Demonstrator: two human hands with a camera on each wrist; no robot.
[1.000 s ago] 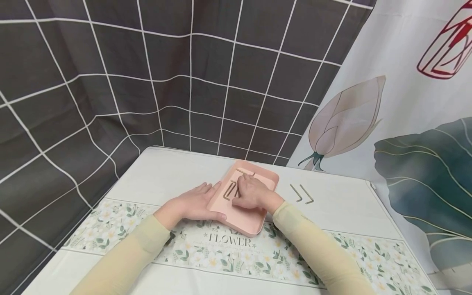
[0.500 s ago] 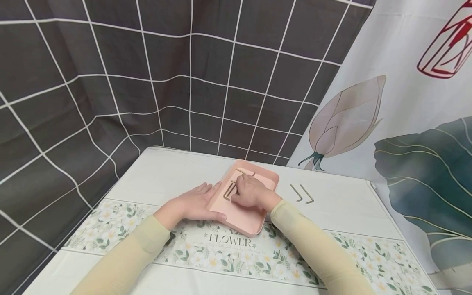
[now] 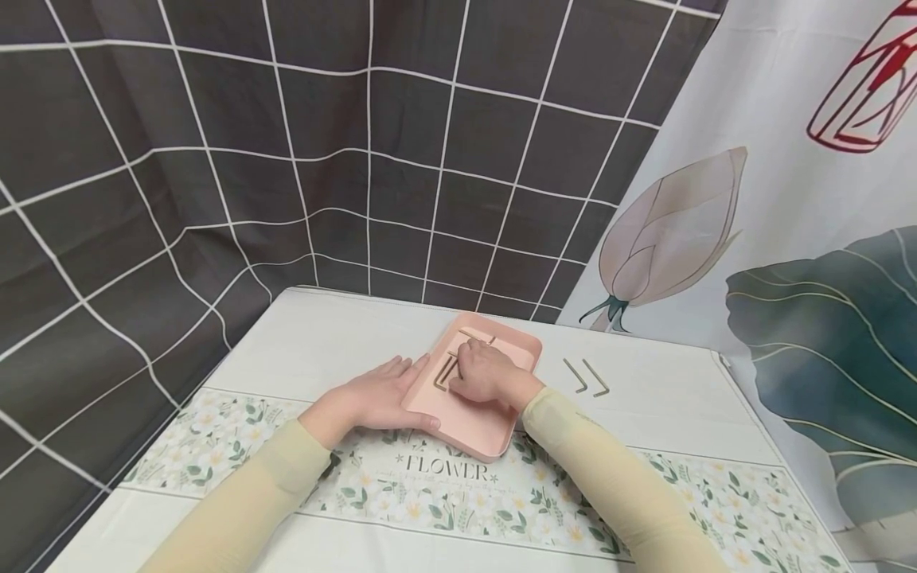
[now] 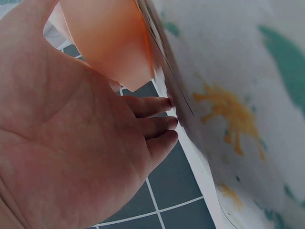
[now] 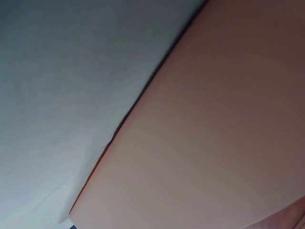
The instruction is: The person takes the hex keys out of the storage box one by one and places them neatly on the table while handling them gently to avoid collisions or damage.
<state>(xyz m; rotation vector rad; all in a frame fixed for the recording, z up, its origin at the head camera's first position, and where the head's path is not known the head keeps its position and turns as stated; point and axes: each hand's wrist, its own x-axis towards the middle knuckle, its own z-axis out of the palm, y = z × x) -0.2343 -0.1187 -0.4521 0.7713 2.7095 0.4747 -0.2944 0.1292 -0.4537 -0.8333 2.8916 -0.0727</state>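
left hand: fingers straight, thumb out | right hand: kinda curled | both short of worktop's far edge

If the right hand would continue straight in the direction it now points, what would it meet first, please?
The right hand would probably meet the L-shaped hex keys lying just ahead of it in the pink tray; whether it touches one is hidden.

Head view forward-down, wrist views close, pink tray shared
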